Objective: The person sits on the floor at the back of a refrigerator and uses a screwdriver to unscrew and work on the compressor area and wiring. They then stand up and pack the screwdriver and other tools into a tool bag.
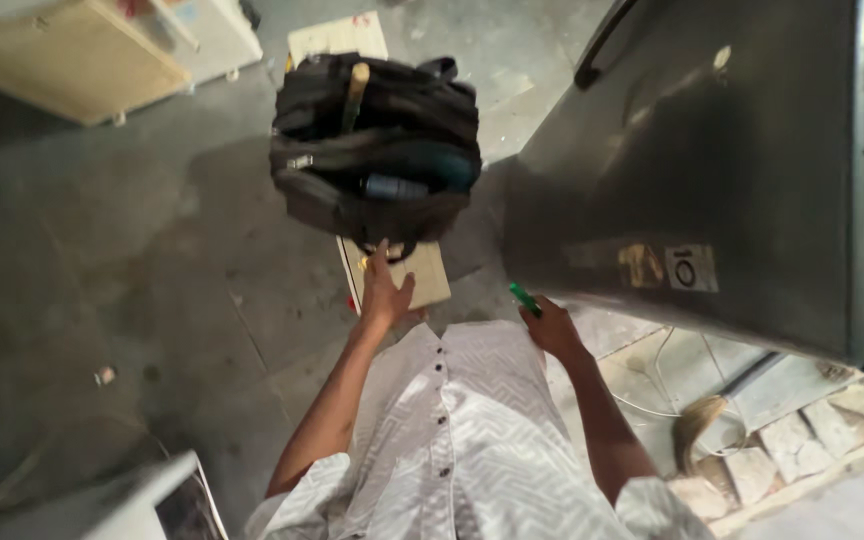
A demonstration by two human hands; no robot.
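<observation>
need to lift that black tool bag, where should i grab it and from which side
Probably grip the black bag by the dark strap loop at its far top edge, coming straight down from above. The bag sits upright and open, with tool handles poking out, so a side grab would likely tip it. The left hand is already at its near edge.

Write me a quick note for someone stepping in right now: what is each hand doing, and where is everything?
Left hand: open, fingers reaching to the lower edge of the black fabric tool bag, which rests on a pale wooden board on the grey concrete floor.
Right hand: closed on a small green tool.
The bag is open, with a wooden handle sticking out.
A large dark metal appliance stands to the right.
Done or left: cannot tell.
</observation>
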